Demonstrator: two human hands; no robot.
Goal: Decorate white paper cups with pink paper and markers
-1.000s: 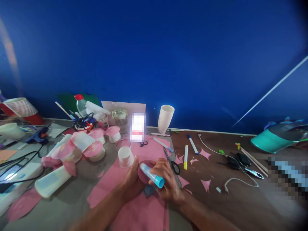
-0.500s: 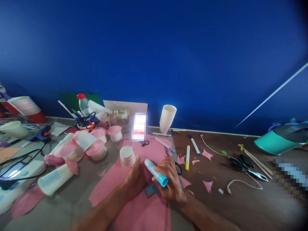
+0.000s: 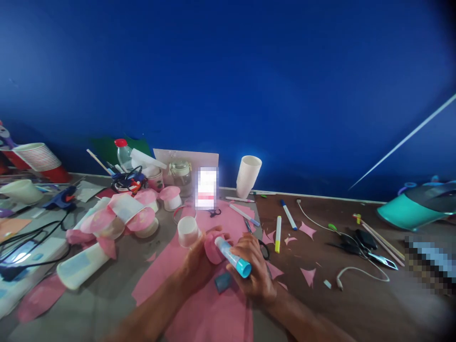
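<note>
A cup [image 3: 188, 232] crowds the far side of the left hand [image 3: 199, 260], which cradles a pink disc [image 3: 213, 250] at centre, likely light, bendable and best held by its rim, with a stiff-looking glue stick [image 3: 232, 257] at its right edge, gripped round the barrel by the right hand [image 3: 252, 268], scissors [image 3: 248, 226] bounding the far right, more room seemingly near.

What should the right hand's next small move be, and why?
Probably a light stroke of the glue stick over the pink round piece: the right hand points the stick's far end at it, the left hand holds it, and what looks like the blue cap lies on the pink sheet.
</note>
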